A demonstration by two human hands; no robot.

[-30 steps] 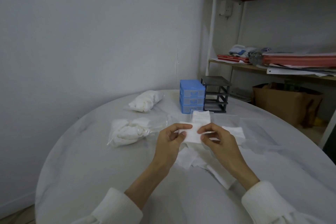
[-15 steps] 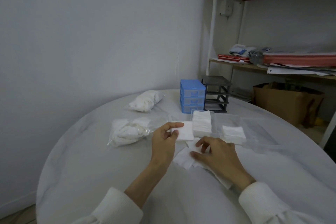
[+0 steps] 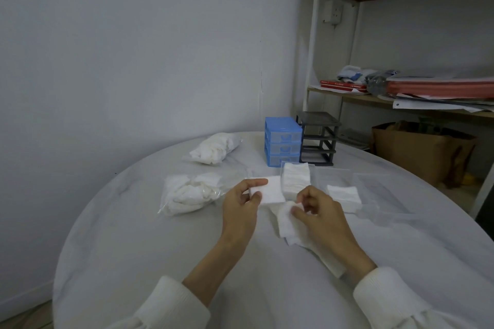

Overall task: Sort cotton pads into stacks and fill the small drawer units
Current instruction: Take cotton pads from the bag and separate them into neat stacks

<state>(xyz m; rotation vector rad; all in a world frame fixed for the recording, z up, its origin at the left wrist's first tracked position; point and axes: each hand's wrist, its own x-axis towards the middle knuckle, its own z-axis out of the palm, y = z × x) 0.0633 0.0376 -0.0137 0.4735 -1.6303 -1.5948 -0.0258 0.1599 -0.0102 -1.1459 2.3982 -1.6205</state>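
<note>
Both arms came in from the near edge, white sleeves pushed back off the forearms, angled toward each other so the hands sat close together mid-scene. Left hand [image 3: 242,201] was turned palm-in, index finger stretched out flat along the top and thumb tucked underneath, pinching a pad [image 3: 270,189] between them. The other fingers curled loosely behind. Right hand [image 3: 318,211] was just right of it, back of the hand facing up, knuckles bent, fingers curled down with fingertips and thumb pinching a second pad [image 3: 286,222]. Wrists were both roughly straight. The hands were near each other but not touching.
</note>
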